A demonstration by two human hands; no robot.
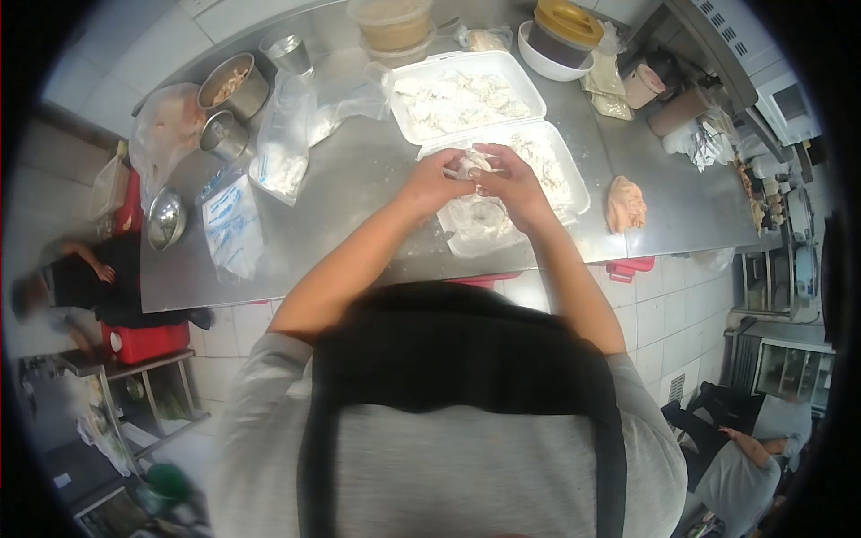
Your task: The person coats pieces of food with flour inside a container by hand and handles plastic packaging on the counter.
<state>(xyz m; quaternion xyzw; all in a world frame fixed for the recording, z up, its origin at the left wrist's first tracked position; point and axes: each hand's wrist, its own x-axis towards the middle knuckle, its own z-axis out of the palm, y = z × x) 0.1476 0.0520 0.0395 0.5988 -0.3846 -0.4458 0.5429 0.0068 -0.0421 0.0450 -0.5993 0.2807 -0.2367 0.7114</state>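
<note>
My left hand (432,184) and my right hand (513,186) come together over the near half of an open white foam box (578,179). Between them, the fingers of both are closed around a white, flour-coated piece (474,162), its kind too hidden to name. White powder covers the bottom of the near half under my hands. In the far half lie several floury, lumpy pieces (466,94). To the right of the box, a pinkish lump that looks like raw meat (625,204) rests directly on the steel table (359,229).
Plastic bags of white powder (285,166), a flat printed bag (233,229), a metal bowl (167,219) and a pot (227,83) stand on the left. Plastic tubs (391,27) and a gold-lidded container (567,22) line the back. Other people sit at far left and lower right.
</note>
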